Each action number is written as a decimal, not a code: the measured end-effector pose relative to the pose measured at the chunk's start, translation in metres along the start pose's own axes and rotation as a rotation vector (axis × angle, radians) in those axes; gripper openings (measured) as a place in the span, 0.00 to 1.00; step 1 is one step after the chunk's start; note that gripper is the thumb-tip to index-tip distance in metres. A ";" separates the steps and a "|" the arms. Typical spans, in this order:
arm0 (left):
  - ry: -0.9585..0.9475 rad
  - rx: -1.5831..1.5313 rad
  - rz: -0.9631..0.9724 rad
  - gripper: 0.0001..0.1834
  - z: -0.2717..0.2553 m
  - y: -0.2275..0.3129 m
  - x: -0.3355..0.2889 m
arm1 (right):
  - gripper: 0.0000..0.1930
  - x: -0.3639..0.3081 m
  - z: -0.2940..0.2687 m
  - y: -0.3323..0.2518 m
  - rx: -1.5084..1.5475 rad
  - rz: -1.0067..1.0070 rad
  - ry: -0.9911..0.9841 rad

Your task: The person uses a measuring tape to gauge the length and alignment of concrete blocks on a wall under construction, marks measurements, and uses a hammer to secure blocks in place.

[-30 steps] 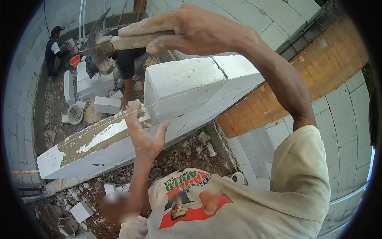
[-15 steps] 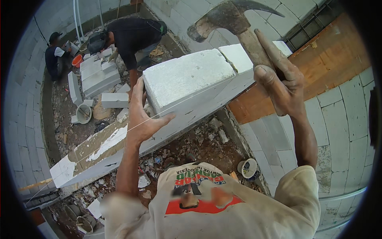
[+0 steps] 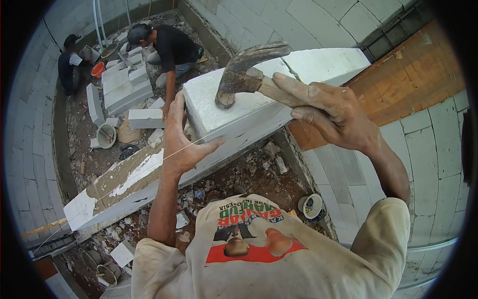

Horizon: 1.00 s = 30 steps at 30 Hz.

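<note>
Two hands work one block (image 3: pixel 239 107): your left hand (image 3: pixel 181 144), fingers spread, braces its near left end on the wall (image 3: pixel 124 184). Your right hand (image 3: pixel 328 112), fingers wrapped round the hammer (image 3: pixel 244 74) handle, has swung down from half a second ago; the head now meets the block's top, so it's being tapped level. Farther left, two people crouch among loose blocks.
</note>
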<state>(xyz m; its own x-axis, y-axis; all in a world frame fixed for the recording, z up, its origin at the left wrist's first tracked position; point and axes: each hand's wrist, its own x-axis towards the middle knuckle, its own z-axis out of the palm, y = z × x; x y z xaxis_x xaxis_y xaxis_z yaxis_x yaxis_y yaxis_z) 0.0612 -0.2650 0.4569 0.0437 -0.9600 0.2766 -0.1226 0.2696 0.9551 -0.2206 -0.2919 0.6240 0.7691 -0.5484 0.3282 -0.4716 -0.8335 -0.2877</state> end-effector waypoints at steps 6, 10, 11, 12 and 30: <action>-0.002 0.005 0.003 0.70 -0.003 -0.003 0.001 | 0.35 0.004 0.000 -0.007 0.092 0.087 0.202; -0.037 -0.043 0.026 0.70 -0.003 -0.005 0.003 | 0.33 0.013 -0.001 -0.003 -0.097 0.024 -0.079; -0.037 -0.030 0.042 0.70 -0.004 -0.006 0.003 | 0.33 0.016 -0.005 0.001 -0.110 -0.051 0.012; -0.037 -0.017 0.057 0.70 -0.004 -0.007 0.004 | 0.32 0.015 -0.009 0.003 -0.115 -0.056 0.093; -0.027 0.051 0.083 0.69 -0.005 -0.025 0.005 | 0.29 -0.037 -0.026 0.011 -0.092 0.312 0.028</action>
<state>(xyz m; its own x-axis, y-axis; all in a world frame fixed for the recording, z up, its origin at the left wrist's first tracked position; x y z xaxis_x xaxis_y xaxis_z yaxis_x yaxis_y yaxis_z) 0.0698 -0.2758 0.4352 0.0044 -0.9364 0.3510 -0.1754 0.3448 0.9221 -0.2657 -0.2821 0.6321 0.5697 -0.7792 0.2615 -0.7209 -0.6265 -0.2962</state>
